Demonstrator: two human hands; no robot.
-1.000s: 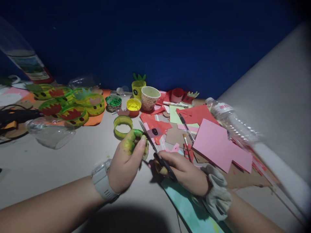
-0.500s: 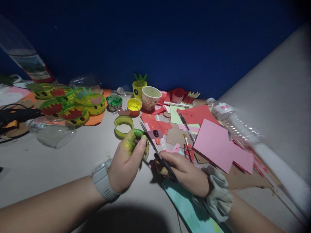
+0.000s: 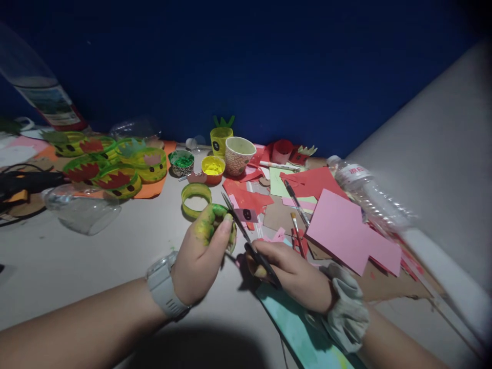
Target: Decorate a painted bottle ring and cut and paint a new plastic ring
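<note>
My left hand (image 3: 200, 261), yellow and green paint on its fingers, is closed around a painted ring (image 3: 232, 240). Most of that ring is hidden by my fingers and thumb. Black-handled scissors (image 3: 243, 229) are gripped in my right hand (image 3: 288, 269), their blades pointing up and left beside my left thumb. Whether the blades touch the ring, I cannot tell. Just beyond my left hand, a second yellow-green ring (image 3: 185, 207) lies on the table. A small purple paper piece with a black mark (image 3: 251, 215) is right of the blades.
Several painted rings with paper leaves (image 3: 119, 187) sit at the left, near a clear cut bottle (image 3: 84, 212). Behind my hands stand a green paint cup (image 3: 182, 164), a yellow paint cup (image 3: 213, 169) and a patterned cup (image 3: 239, 156). Pink paper (image 3: 336, 228) and a plastic bottle (image 3: 374, 195) are right.
The scissors' handles have come closer together in my right hand. My left hand keeps its hold on the ring, almost in the same place.
</note>
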